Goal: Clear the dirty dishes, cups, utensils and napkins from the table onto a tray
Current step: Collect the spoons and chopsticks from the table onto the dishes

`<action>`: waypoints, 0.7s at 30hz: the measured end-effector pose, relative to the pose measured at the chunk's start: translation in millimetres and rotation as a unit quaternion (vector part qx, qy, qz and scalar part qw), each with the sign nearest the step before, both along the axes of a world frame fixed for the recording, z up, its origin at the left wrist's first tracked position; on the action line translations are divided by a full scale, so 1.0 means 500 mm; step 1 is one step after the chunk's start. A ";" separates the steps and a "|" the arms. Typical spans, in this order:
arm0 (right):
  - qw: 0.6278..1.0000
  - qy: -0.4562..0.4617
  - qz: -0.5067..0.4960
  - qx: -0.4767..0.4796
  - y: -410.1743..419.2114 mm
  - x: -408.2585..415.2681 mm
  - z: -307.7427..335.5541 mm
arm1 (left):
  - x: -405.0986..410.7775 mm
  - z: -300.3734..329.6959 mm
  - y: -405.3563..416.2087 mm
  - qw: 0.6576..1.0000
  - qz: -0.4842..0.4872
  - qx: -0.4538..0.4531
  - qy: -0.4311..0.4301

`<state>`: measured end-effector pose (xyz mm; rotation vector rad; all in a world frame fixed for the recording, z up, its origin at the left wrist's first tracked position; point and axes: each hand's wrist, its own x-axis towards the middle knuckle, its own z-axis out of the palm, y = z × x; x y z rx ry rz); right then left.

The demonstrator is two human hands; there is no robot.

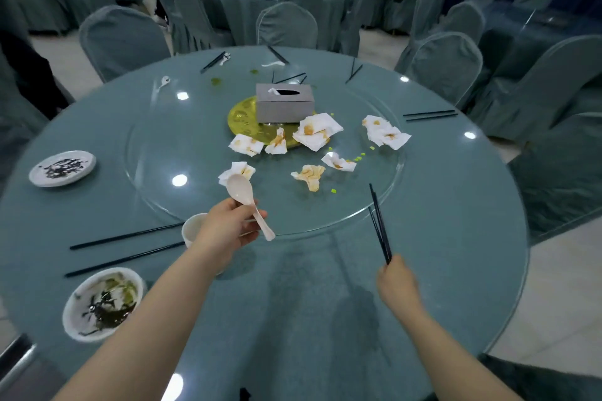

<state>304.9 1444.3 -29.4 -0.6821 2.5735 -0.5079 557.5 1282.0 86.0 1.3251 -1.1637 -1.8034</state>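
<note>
Hands first: our left hand pinches a white spoon by its handle, bowl pointing far, and our right hand grips black chopsticks by their near ends, likely gathering utensils together. Just left sits a cup; a dirty bowl lies near left. Stained napkins litter the table centre. We see no tray.

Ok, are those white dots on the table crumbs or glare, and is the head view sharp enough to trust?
Head view: the round white dots are ceiling lights mirrored in the glass-topped round teal table, not debris. The left hand gripping the white ceramic soup spoon and the right hand gripping the black chopsticks are sharp; far chairs look soft and bowed.
</note>
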 end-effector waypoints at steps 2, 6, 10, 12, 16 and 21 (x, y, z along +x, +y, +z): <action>1.000 0.006 0.017 -0.023 -0.027 0.042 0.028 | 0.040 0.013 -0.005 1.000 -0.002 -0.007 0.008; 0.996 0.022 0.062 -0.058 -0.072 0.122 0.074 | 0.130 0.031 -0.015 0.999 0.005 -0.010 0.034; 0.989 0.050 0.103 -0.095 -0.123 0.187 0.120 | 0.225 0.041 -0.025 0.998 0.037 -0.009 0.049; 0.979 0.078 0.142 -0.121 -0.162 0.222 0.144 | 0.279 0.042 -0.031 0.996 0.068 -0.009 0.053; 0.959 0.107 0.223 -0.139 -0.246 0.283 0.186 | 0.365 0.029 -0.038 0.990 0.124 0.007 0.073; 0.924 0.132 0.337 -0.122 -0.361 0.356 0.216 | 0.450 -0.004 -0.062 0.981 0.180 0.024 0.062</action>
